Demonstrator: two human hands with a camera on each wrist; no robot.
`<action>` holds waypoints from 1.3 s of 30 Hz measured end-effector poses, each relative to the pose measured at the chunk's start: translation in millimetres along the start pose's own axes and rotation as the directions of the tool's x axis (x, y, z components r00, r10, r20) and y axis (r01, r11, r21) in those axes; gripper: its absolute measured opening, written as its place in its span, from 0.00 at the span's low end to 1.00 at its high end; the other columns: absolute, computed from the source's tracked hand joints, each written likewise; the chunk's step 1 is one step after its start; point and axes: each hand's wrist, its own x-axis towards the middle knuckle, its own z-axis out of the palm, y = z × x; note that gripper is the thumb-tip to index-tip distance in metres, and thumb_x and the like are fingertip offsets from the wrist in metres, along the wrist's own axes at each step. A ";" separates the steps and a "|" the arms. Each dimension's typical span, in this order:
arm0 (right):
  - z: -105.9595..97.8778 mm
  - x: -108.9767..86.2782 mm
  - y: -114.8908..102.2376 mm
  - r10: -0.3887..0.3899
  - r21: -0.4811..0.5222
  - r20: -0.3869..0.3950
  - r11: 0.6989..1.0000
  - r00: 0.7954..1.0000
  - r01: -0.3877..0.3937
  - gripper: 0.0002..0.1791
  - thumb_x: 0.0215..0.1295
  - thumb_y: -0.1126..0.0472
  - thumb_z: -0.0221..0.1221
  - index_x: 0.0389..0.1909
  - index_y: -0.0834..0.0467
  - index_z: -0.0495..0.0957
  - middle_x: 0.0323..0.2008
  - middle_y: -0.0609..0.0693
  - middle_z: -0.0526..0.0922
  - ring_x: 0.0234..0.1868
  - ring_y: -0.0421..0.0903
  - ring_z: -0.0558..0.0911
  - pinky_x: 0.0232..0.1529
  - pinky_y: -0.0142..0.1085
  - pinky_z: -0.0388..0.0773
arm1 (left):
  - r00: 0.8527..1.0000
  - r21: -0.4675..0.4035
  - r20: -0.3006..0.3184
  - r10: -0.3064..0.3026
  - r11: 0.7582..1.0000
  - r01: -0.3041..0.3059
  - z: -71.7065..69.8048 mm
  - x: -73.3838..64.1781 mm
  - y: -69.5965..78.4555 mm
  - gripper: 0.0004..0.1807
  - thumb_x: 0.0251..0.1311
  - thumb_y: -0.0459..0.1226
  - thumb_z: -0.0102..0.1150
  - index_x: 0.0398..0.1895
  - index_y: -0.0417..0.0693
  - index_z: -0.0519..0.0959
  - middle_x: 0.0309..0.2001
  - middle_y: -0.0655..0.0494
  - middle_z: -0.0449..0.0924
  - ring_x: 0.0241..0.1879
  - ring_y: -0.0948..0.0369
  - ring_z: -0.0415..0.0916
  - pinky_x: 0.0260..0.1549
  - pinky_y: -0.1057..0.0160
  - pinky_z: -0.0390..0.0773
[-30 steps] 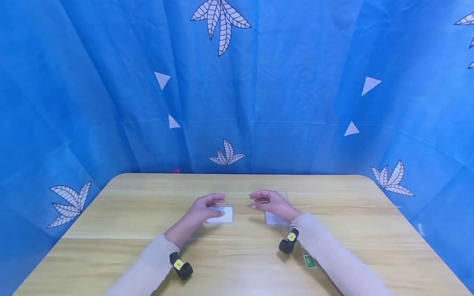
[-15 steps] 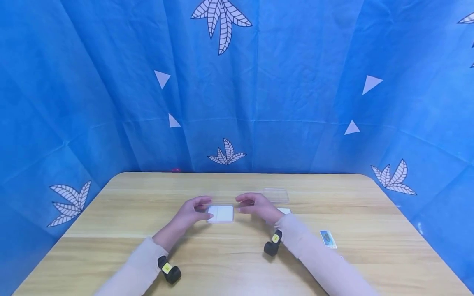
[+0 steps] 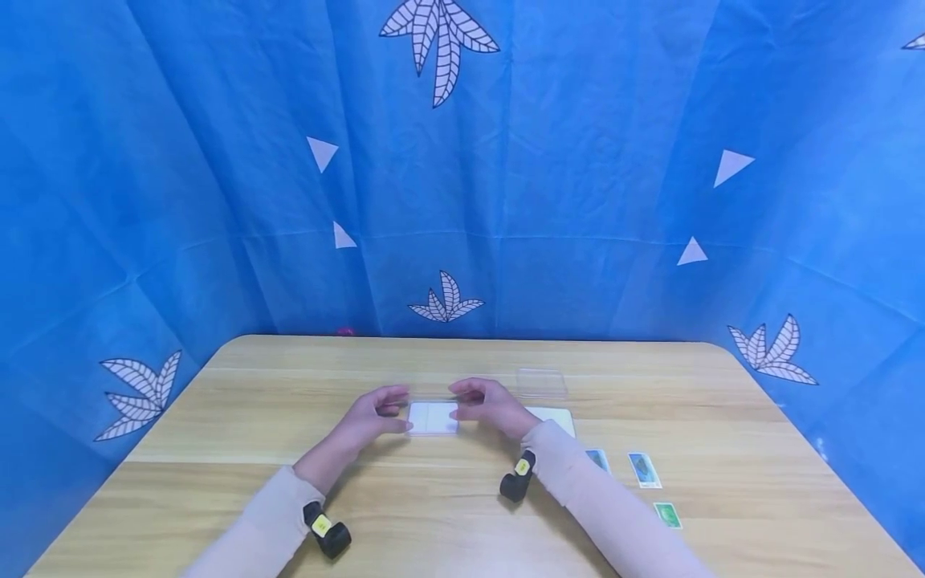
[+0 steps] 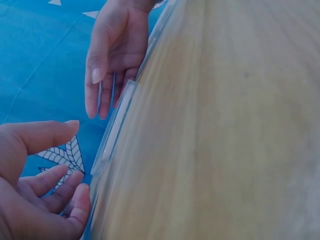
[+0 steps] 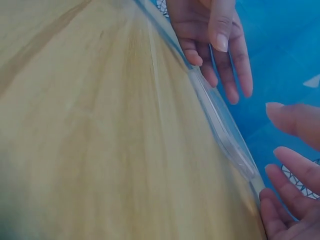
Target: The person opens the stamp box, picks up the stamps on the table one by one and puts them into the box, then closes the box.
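Observation:
A flat clear plastic case (image 3: 433, 418) with white inside, divided by a thin line, lies on the table in the head view. My left hand (image 3: 372, 417) is at its left end, thumb apart from the relaxed fingers. At the right end is my right hand (image 3: 491, 408), its fingers likewise loose. Both wrist views show the case edge-on between the two hands, low on the tabletop. Neither hand grips it; whether the fingertips touch its ends, I cannot tell.
Behind my right hand lies a clear lid-like plastic piece (image 3: 542, 383). A white flat case (image 3: 556, 417) is partly hidden by the right wrist. Small printed cards, two blue (image 3: 645, 470) and one green (image 3: 668, 514), lie at right. A blue curtain (image 3: 578, 160) hangs beyond the wooden table (image 3: 433, 514).
My right hand has moved left from the white case to the clear case's right end. My left hand has drawn back left from over the case. More cards show beside the right sleeve.

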 end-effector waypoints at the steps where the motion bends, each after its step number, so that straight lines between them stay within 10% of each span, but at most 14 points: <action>1: 0.5 0.5 0.5 -0.002 -0.003 0.003 1.000 1.000 0.002 0.28 0.53 0.63 0.66 0.56 0.62 0.73 0.54 0.58 0.77 0.55 0.53 0.74 0.59 0.46 0.70 | 1.000 -0.002 0.004 0.002 1.000 -0.002 -0.4 0.0 -0.8 0.36 0.45 0.28 0.68 0.62 0.40 0.69 0.59 0.43 0.73 0.55 0.49 0.70 0.55 0.50 0.70; 39: 10.2 -1.6 3.1 0.039 -0.217 0.040 0.976 0.998 -0.030 0.35 0.41 0.64 0.73 0.55 0.53 0.75 0.59 0.52 0.73 0.61 0.53 0.70 0.65 0.49 0.63 | 0.998 0.104 -0.064 -0.012 0.994 0.019 10.7 3.5 -11.0 0.35 0.39 0.21 0.68 0.58 0.43 0.74 0.54 0.49 0.77 0.51 0.52 0.71 0.53 0.52 0.72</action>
